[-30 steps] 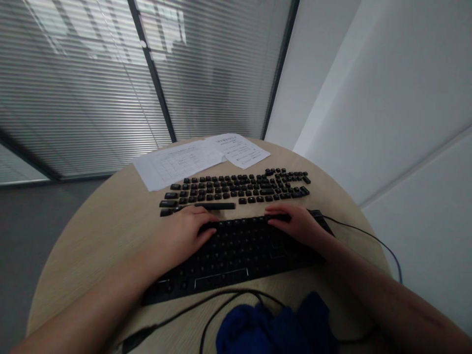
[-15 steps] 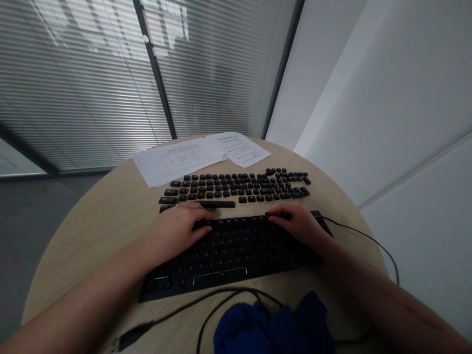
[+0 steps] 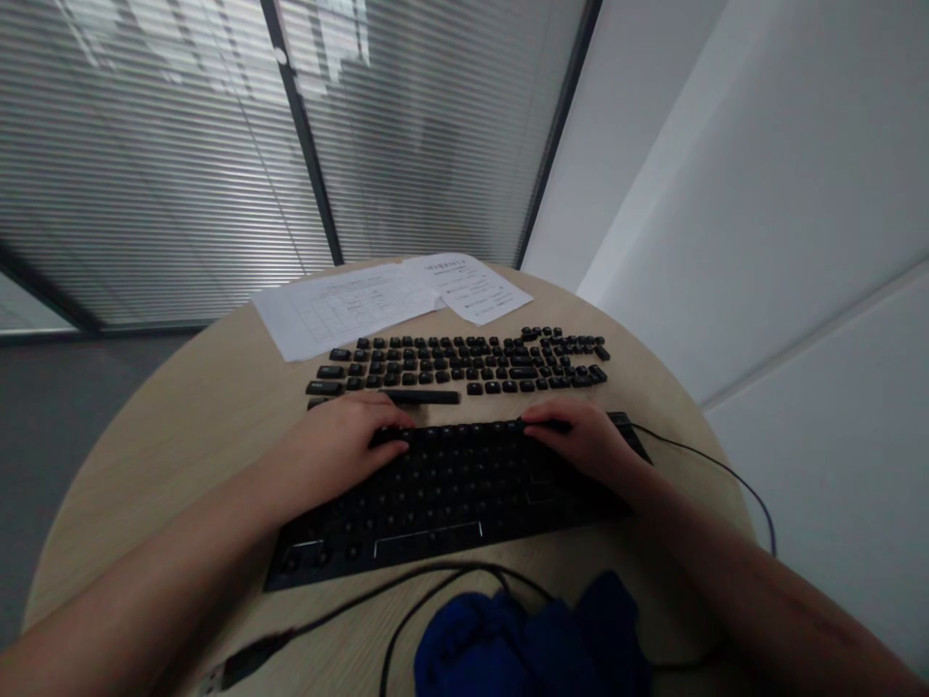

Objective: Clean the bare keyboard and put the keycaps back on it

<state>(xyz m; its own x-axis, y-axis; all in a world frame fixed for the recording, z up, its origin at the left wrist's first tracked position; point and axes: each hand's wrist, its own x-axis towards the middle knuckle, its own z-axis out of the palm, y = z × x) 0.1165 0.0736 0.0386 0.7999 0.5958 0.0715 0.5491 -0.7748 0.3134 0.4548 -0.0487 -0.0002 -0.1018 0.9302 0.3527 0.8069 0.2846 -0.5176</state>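
A black keyboard base (image 3: pixel 450 484) lies on the round wooden table, most of its keycaps off, with a row of caps along its far edge. My left hand (image 3: pixel 355 440) rests at the far left part of that edge, fingers and thumb curled round it. On the right, my right hand (image 3: pixel 573 436) pinches at the far edge of the base; whatever lies between its fingertips is too small to make out. Loose black keycaps (image 3: pixel 435 363) stand in rows beyond the base, and a long spacebar cap (image 3: pixel 425 397) lies just past my left fingers.
Printed papers (image 3: pixel 348 305) lie at the table's far side. A blue cloth (image 3: pixel 529 644) and a black cable with a USB plug (image 3: pixel 247 658) are at the near edge. Another cable (image 3: pixel 711 460) runs off right. Blinds and a white wall stand beyond the table (image 3: pixel 145 426).
The view has shifted slightly, so the table and its contents appear a little lower left to upper left. Both hands stay at the same places on the base.
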